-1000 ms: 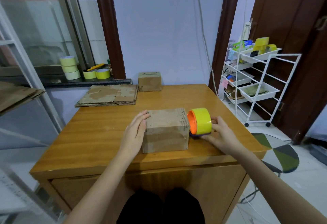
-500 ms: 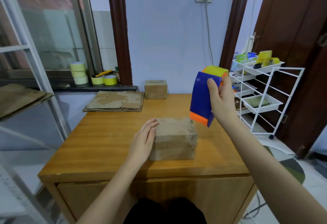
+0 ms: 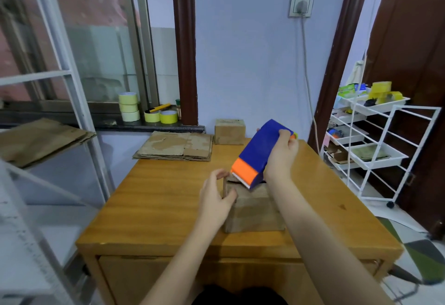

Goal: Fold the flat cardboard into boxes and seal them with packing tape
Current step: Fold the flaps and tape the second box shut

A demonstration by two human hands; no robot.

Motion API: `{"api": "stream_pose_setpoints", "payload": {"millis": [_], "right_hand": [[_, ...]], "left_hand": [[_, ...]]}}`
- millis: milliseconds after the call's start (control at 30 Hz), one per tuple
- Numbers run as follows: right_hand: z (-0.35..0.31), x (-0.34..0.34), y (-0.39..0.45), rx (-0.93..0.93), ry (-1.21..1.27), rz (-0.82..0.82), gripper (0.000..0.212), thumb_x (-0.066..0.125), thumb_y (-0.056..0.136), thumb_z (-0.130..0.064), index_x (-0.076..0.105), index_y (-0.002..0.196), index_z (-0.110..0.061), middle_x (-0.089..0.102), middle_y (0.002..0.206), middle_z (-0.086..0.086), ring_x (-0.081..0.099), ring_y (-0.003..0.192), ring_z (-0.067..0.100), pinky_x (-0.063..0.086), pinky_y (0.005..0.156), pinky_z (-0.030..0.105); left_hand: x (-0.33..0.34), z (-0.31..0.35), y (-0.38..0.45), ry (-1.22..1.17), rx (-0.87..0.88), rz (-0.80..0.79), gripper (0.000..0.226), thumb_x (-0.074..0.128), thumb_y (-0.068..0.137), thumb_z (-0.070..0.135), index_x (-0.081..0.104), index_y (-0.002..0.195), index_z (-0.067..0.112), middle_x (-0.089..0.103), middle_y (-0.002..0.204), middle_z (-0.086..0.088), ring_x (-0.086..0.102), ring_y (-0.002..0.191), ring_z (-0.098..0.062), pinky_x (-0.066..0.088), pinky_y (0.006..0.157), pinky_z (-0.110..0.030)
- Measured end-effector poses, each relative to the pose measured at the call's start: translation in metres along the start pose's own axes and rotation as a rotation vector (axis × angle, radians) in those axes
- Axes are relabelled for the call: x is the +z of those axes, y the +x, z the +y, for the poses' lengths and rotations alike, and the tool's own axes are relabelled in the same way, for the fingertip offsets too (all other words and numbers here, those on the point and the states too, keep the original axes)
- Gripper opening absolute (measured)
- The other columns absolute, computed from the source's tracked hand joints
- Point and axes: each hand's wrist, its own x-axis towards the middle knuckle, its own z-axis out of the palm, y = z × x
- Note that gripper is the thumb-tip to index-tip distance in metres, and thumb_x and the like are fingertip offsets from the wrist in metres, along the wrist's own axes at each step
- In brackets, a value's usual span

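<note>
The folded cardboard box (image 3: pixel 252 204) sits near the front edge of the wooden table (image 3: pixel 154 203), directly under both hands. The left hand (image 3: pixel 215 202) grasps the box's upper left corner: the thumb lies across the top face and the fingers curl around the left side toward its far edge. Just right of and above that grip, the right hand (image 3: pixel 280 156) is clenched around a blue tape dispenser (image 3: pixel 258 154), thumb on the blue shell's upper edge and palm against its right side. The dispenser tilts down toward the left hand, its orange nose and serrated cutter at the far left part of the box's top, just beside the left fingertips; whether the cutter touches the cardboard cannot be told. A sliver of yellow tape roll shows behind the right hand's knuckles.

Farther back on the table, left of the right hand's grip, lies a stack of flat cardboard sheets (image 3: pixel 175 146). Beside it, just behind the dispenser's upper end, stands 1 small sealed box (image 3: pixel 229 132) against the wall. Beyond the stack, on the dark windowsill, 3 pale tape rolls (image 3: pixel 129 107) are stacked, with 2 yellow rolls (image 3: pixel 161 116) beside them. Off to the right of the table stands a white wire trolley (image 3: pixel 375 140) with trays.
</note>
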Motion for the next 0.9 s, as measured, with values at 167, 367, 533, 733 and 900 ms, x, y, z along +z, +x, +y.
{"api": "stream_pose_setpoints", "payload": {"millis": [167,367,533,733,900], "right_hand": [[0.014,-0.01,0.002,0.007,-0.054,0.042,0.03,0.049,0.086,-0.034,0.04,0.085,-0.006,0.052,0.076,0.01,0.053,0.067,0.021,0.042,0.062,0.031],[0.022,-0.022,-0.002,-0.024,-0.124,0.027,0.019,0.051,0.097,-0.021,0.039,0.087,-0.011,0.05,0.069,-0.002,0.054,0.054,0.004,0.043,0.048,0.018],[0.017,-0.024,-0.013,-0.128,-0.266,0.081,0.03,0.06,0.092,-0.017,0.035,0.077,-0.026,0.053,0.076,-0.005,0.057,0.066,0.008,0.049,0.062,0.029],[0.02,-0.023,-0.016,-0.114,-0.362,0.14,0.036,0.067,0.086,-0.024,0.034,0.099,-0.014,0.051,0.088,-0.005,0.057,0.077,0.012,0.048,0.064,0.028],[0.021,-0.024,-0.021,-0.173,-0.297,0.124,0.042,0.07,0.084,-0.019,0.032,0.102,-0.016,0.056,0.097,0.0,0.062,0.086,0.016,0.053,0.068,0.032]], "left_hand": [[0.001,0.011,0.008,0.216,0.046,-0.028,0.066,0.065,0.086,0.025,0.032,0.143,0.026,0.048,0.128,0.013,0.036,0.12,-0.003,0.029,0.104,-0.029],[0.004,0.014,0.002,0.36,0.106,-0.067,0.059,0.059,0.082,0.056,0.045,0.132,0.027,0.043,0.123,0.012,0.037,0.116,-0.006,0.033,0.095,-0.026],[0.007,0.016,0.011,0.408,0.091,-0.054,0.063,0.065,0.075,0.062,0.051,0.123,0.024,0.044,0.113,0.011,0.039,0.108,-0.007,0.04,0.09,-0.028],[0.003,0.016,0.013,0.35,0.085,-0.007,0.061,0.072,0.073,0.055,0.054,0.121,0.023,0.05,0.113,0.01,0.044,0.107,-0.007,0.037,0.086,-0.024],[0.0,0.021,0.013,0.314,0.109,-0.006,0.06,0.071,0.076,0.052,0.051,0.127,0.027,0.056,0.114,0.01,0.048,0.109,-0.007,0.033,0.089,-0.024]]}}
